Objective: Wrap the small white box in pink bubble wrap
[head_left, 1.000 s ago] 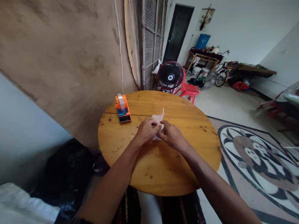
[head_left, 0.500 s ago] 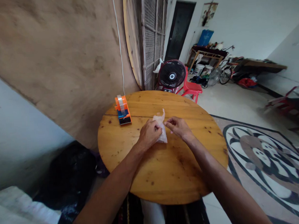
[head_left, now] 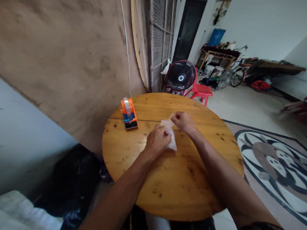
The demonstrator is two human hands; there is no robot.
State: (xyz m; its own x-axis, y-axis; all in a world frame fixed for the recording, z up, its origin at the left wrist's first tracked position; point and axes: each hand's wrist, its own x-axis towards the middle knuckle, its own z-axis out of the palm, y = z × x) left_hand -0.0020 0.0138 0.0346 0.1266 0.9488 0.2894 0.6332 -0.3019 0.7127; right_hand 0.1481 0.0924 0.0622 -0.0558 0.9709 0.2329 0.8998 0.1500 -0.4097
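A small whitish, translucent wrapped packet lies on the round wooden table between both hands. My left hand is closed on the packet's left side, fingers curled and covering part of it. At the packet's upper right corner, my right hand pinches the loose end of the wrapping. What is inside the packet cannot be made out. An orange and blue tape dispenser with a roll of clear tape stands near the table's back left edge.
Behind the table are a fan and a red plastic chair. A wooden board wall rises close at the left, with a white cord hanging down. Black bags lie on the floor at the lower left.
My right hand has moved up to the packet's top corner and closed on the loose end that stood up before. My left hand keeps its hold. The view has shifted slightly.
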